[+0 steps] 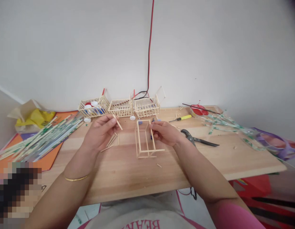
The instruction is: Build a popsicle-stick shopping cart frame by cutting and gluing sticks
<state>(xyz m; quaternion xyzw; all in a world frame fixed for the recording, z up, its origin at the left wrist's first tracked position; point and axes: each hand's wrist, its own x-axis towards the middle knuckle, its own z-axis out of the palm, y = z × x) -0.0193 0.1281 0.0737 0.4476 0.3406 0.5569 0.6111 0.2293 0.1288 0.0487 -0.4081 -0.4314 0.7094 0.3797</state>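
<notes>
My left hand (101,132) is closed in a pinch on a short wooden stick (118,122), held slanted above the wooden board (128,171). My right hand (164,132) grips the right side of a small open frame of wooden sticks (144,140) that rests on the board between my hands. A few loose sticks (111,141) lie on the board just under my left hand, and a short bit of stick (159,165) lies in front of the frame.
Three small stick baskets (120,107) stand along the board's far edge, the left one holding bottle caps. Black pliers (197,138), a yellow-handled tool (182,118) and a red lid (199,110) lie at the right. Wrapped chopsticks (37,140) are piled at the left.
</notes>
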